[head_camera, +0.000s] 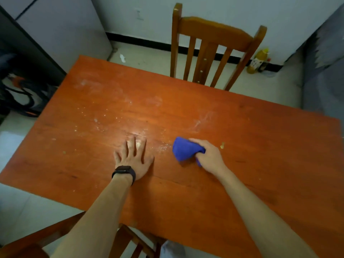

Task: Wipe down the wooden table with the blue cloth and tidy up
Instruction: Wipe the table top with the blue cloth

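Crumb-dusted tabletop [260,146], chair [210,32] at twelve o'clock; right hand [208,155] fingers [195,141] bunch the blue cloth [184,148], left hand [134,161] spread flat at its nine o'clock.

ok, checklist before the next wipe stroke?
1. Grip on blue cloth: ok, right hand holds it bunched.
2. Cloth spread flat for a wide pass: not ok, it is wadded up.
3. Cloth pressed on the wooden table: cannot tell.
4. Stroke path to the left: not ok, left hand lies flat on the table in the way.
5. White powder between the hands: not ok, not yet wiped.
6. Yellowish scrap right of the right hand: not ok, not yet picked up.
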`<state>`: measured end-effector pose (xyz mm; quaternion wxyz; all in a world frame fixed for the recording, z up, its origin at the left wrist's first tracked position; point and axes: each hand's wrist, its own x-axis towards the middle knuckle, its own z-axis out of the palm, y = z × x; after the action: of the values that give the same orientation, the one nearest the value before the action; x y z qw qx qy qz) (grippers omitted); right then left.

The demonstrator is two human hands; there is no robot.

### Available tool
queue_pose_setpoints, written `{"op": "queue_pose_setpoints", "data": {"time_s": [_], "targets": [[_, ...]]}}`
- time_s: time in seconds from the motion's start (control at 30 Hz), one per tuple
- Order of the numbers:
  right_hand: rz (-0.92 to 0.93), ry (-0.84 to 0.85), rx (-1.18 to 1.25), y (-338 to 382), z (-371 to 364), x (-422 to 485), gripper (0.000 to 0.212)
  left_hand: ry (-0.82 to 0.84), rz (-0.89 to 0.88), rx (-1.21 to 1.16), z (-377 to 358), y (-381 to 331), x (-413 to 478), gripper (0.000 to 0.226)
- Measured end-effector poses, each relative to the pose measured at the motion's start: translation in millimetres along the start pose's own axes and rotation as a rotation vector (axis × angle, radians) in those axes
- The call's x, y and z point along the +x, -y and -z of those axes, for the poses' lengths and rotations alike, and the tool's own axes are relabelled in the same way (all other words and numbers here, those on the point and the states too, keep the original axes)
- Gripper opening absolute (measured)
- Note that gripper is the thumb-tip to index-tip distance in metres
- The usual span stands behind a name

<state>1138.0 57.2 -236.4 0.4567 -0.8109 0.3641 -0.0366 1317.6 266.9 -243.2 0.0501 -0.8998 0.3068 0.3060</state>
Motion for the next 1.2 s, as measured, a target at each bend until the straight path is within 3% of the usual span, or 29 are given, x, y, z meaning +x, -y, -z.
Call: {"op": "queue_pose_setpoints", "data": {"time_s": [0.07,0.17,0.3,0.37,0.47,0.53,0.57,0.63,0.73,0.8,0.9,1.0,1.03,1.1,1.2], "targets": [[-0.075,-0.156,0.031,1.2,34.1,39.4,0.054,-0.010,0.008,0.016,-11.5,-0.9,1.1,0.075],[-0.195,-0.383,-0.108,-17.0,92.3,110.2,0.043,-0.016,0.028,0.029,-14.8,-0.5,10.2,0.075],[-0.401,-0.413,-0.280,-25.4,93.7,150.0,0.059,0.004,0.041,0.053,-15.1,-1.5,14.0,0.074],[-0.272,-0.358,-0.384,-14.3,56.9,137.2,0.063,0.017,0.045,0.045,-15.1,-1.4,15.4,0.075],[0.066,0.023,-0.371,9.2,-9.6,98.0,0.063,0.049,0.054,0.032,-13.4,-0.6,15.7,0.075],[0.175,0.245,-0.233,28.1,-16.9,88.2,0.059,0.052,0.062,0.025,-13.9,-1.0,15.3,0.075],[0.206,0.259,-0.167,31.0,-5.9,100.7,0.056,0.046,0.063,0.022,-14.2,-1.0,15.6,0.075],[0.200,0.083,-0.234,30.1,28.9,139.0,0.044,0.042,0.062,0.015,-14.3,-1.2,16.2,0.075],[-0.099,-0.174,-0.427,9.5,70.6,179.5,0.058,0.063,0.065,0.018,-12.8,-1.2,16.6,0.076],[-0.188,-0.194,-0.469,-0.6,53.7,154.4,0.064,0.069,0.067,0.016,-12.2,-1.2,16.6,0.076],[-0.011,-0.105,-0.534,5.6,-3.7,71.5,0.062,0.083,0.066,0.024,-10.2,0.5,16.2,0.077],[0.166,0.230,-0.437,6.2,-28.5,22.7,0.068,0.082,0.065,0.017,-9.9,-0.5,13.0,0.076],[0.192,0.257,-0.383,4.5,-20.5,29.4,0.070,0.078,0.059,0.023,-9.8,-0.7,12.8,0.076],[0.110,0.047,-0.378,-3.0,14.5,66.8,0.067,0.076,0.052,0.018,-10.8,-2.7,13.2,0.076],[-0.270,-0.220,-0.477,-15.6,62.4,105.2,0.067,0.047,0.037,0.018,-12.2,-1.9,15.9,0.077]]}}
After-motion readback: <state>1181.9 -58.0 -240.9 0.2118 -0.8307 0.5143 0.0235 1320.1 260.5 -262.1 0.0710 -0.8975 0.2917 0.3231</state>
